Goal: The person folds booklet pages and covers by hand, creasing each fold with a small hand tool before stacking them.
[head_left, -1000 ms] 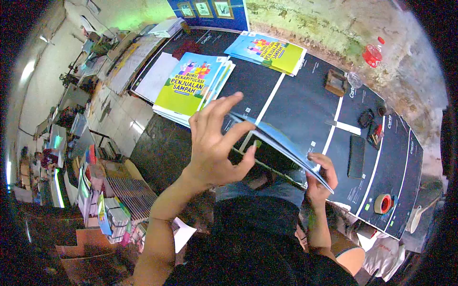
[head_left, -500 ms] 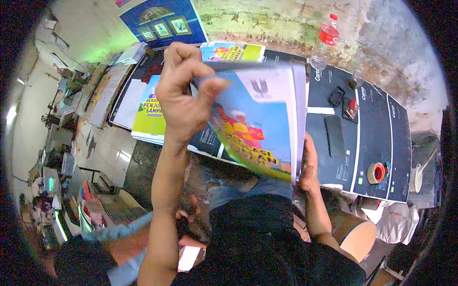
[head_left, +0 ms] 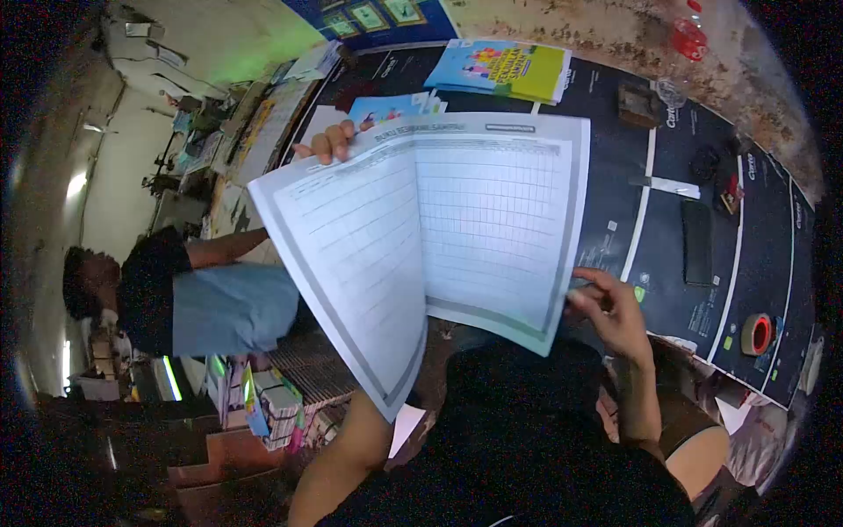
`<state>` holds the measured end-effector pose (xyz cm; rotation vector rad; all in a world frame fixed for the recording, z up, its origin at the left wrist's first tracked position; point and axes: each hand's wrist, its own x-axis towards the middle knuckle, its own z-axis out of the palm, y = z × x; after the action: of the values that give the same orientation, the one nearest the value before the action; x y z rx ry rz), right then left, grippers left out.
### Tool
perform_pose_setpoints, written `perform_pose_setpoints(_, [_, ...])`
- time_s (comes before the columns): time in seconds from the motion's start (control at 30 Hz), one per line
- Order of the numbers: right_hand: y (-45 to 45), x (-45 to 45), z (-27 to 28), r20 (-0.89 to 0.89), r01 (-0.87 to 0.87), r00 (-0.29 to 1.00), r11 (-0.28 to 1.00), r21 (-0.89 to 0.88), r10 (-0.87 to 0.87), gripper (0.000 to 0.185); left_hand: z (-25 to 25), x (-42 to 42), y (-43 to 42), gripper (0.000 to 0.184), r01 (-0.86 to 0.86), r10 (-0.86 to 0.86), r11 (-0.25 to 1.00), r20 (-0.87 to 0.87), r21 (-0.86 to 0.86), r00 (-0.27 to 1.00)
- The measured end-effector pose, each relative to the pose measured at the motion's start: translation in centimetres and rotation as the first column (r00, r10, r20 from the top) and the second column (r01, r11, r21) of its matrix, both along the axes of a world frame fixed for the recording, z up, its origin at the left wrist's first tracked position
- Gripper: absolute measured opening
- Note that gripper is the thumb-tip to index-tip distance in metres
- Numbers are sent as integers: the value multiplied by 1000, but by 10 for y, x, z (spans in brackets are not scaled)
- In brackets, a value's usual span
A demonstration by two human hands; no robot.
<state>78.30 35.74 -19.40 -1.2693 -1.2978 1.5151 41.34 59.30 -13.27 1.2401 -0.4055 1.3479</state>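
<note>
An open booklet (head_left: pixel 492 220) with printed table pages is held up in front of me. My left hand (head_left: pixel 327 143) grips its upper left edge from behind, so only the fingertips show over the top and the rest is hidden. At the lower right edge, the thumb and fingers of my right hand (head_left: pixel 615 316) close on the page border. Beyond the booklet lies a stack of blue and green booklets (head_left: pixel 500 70). A second stack (head_left: pixel 386 107) is partly covered by the raised pages.
The black table (head_left: pixel 606 237) bears a dark phone (head_left: pixel 696 241), a tape roll (head_left: pixel 756 335) and a wooden block (head_left: pixel 637 104). A bottle (head_left: pixel 690 39) stands by the wall. Another person (head_left: pixel 158 272) is at the left, near bundled papers (head_left: pixel 277 408).
The booklet has gone from its colourful cover showing to spread inner pages. My left hand has moved behind its upper left edge. The view has shifted, and the other person shows more fully.
</note>
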Motion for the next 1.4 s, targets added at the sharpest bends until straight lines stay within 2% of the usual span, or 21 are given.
perform_pose_setpoints(0.03, [5,-7,-7,-127,-15,992,1000,-2,15,30,-8,-3,-3,70,-37,38,998,15,-56,999])
perform_pose_setpoints(0.13, [17,-21,-25,-152,20,988,999,-43,-26,29,-38,-7,4,72,-102,113,991,138,-86,984])
perform_pose_setpoints(0.17, [24,-20,-41,22,-12,1000,1000,-22,12,44,-39,-5,-2,72,-85,97,991,129,-101,987])
perform_pose_setpoints(0.27, [34,-47,-63,396,140,876,931,338,-276,70,-30,0,-2,67,29,-27,999,87,-15,996])
perform_pose_setpoints(0.3, [40,-54,-66,260,225,924,948,226,-281,90,-22,2,8,60,105,-110,990,56,93,992])
perform_pose_setpoints(0.4, [78,-68,-89,-5,356,931,902,243,-366,90,9,35,25,67,240,-247,952,14,188,969])
perform_pose_setpoints(0.5, [137,-82,-102,-375,299,887,954,19,-270,81,62,79,-7,74,252,-244,954,-68,163,967])
perform_pose_setpoints(0.6, [158,-78,-110,-678,-132,735,979,-157,-9,69,100,79,34,57,325,-305,852,-115,411,945])
perform_pose_setpoints(0.63, [152,-71,-102,-724,-154,686,986,-60,63,56,105,70,44,53,325,-313,832,-103,448,944])
perform_pose_setpoints(0.7, [131,-38,-88,-545,41,830,987,-155,-120,49,103,47,48,50,292,-301,849,-52,441,952])
perform_pose_setpoints(0.8, [107,19,-48,-247,258,931,963,-75,-269,38,62,23,-2,40,-81,99,984,105,-162,990])
perform_pose_setpoints(0.83, [100,33,-34,-145,273,949,959,-73,-281,42,26,-20,5,42,-514,506,692,-168,-506,846])
perform_pose_setpoints(0.87, [95,47,-29,-40,290,955,955,-67,-293,46,-15,-68,15,47,-713,521,201,-543,-671,658])
perform_pose_setpoints(0.97, [84,99,-88,303,343,891,938,39,-338,53,-107,-141,-43,71,-690,505,194,-532,-697,680])
perform_pose_setpoints(1.03, [64,111,-96,426,376,831,925,43,-358,53,-154,-186,-107,52,-622,594,99,-456,-776,663])
perform_pose_setpoints(1.07, [52,125,-117,404,366,860,928,-62,-312,52,-173,-193,-155,37,-811,572,129,-625,-571,531])
perform_pose_setpoints(1.17, [25,126,-113,448,399,826,916,-36,-342,48,-269,-195,-288,31,-833,277,-66,-812,-549,514])
perform_pose_setpoints(1.23, [12,119,-102,799,362,485,913,186,-355,37,-341,-173,-387,29,-730,56,-100,-737,-676,674])
perform_pose_setpoints(1.27, [1,117,-103,554,379,439,705,600,-708,26,-372,-154,-438,30,-617,-28,-81,-617,-783,787])
perform_pose_setpoints(1.33, [12,111,-84,475,375,612,761,530,-632,11,-403,-125,-504,32,-377,-182,-11,-369,-926,911])
perform_pose_setpoints(1.4, [28,99,-80,377,312,697,731,607,-610,6,-396,-111,-519,31,-634,-447,20,-574,-773,686])
